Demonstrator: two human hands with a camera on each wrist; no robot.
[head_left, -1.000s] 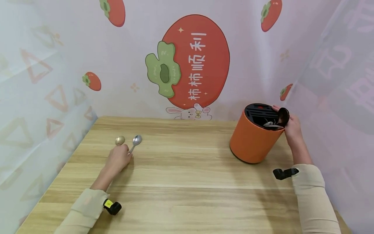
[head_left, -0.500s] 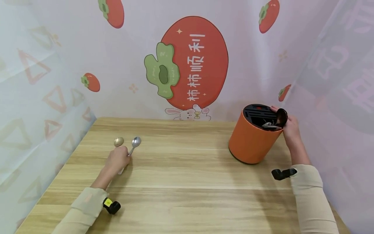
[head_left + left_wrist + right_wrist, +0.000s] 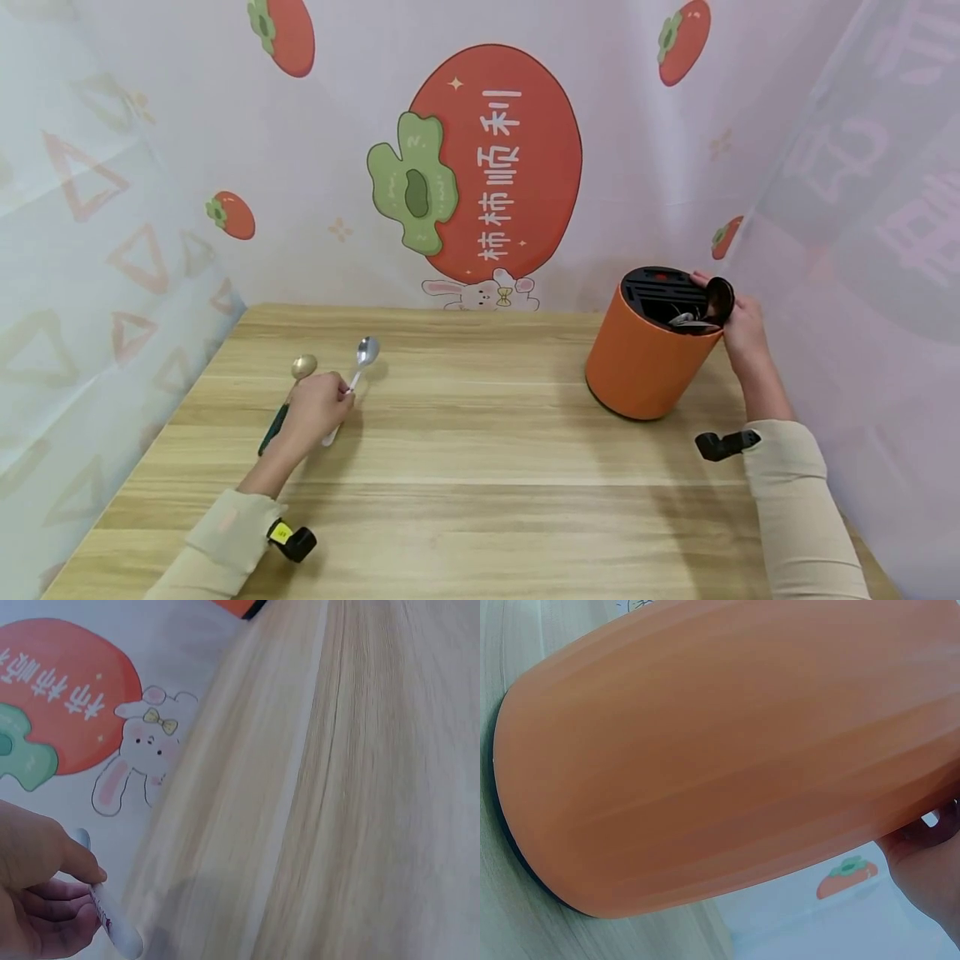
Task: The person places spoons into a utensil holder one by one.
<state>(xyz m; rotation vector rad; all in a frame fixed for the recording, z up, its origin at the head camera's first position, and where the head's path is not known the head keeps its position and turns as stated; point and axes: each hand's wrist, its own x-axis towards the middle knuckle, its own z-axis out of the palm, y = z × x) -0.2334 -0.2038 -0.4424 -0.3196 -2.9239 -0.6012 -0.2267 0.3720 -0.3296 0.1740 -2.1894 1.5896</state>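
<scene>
My left hand (image 3: 318,408) pinches a spoon (image 3: 367,351) with a silver bowl and a white handle. In the left wrist view, the white handle (image 3: 114,922) lies between thumb and fingers. Beside this hand a second spoon (image 3: 304,366), gold-bowled with a dark green handle, rests on the table, partly hidden by the hand. My right hand (image 3: 748,337) grips the upper rim of an orange utensil holder (image 3: 648,367) with a slotted black top. Some silver pieces and a dark brown, round-headed utensil (image 3: 721,302) stand in its opening. Most of the right fingers are hidden behind it.
The wood-grain table (image 3: 480,517) meets a white printed backdrop (image 3: 637,167) at its far edge. Similar printed sheets hang at the left and right sides. A small black camera sits on each wrist.
My left hand has moved slightly right with the white-handled spoon, uncovering the green handle of the gold-bowled spoon. My right hand and the utensil holder have hardly moved.
</scene>
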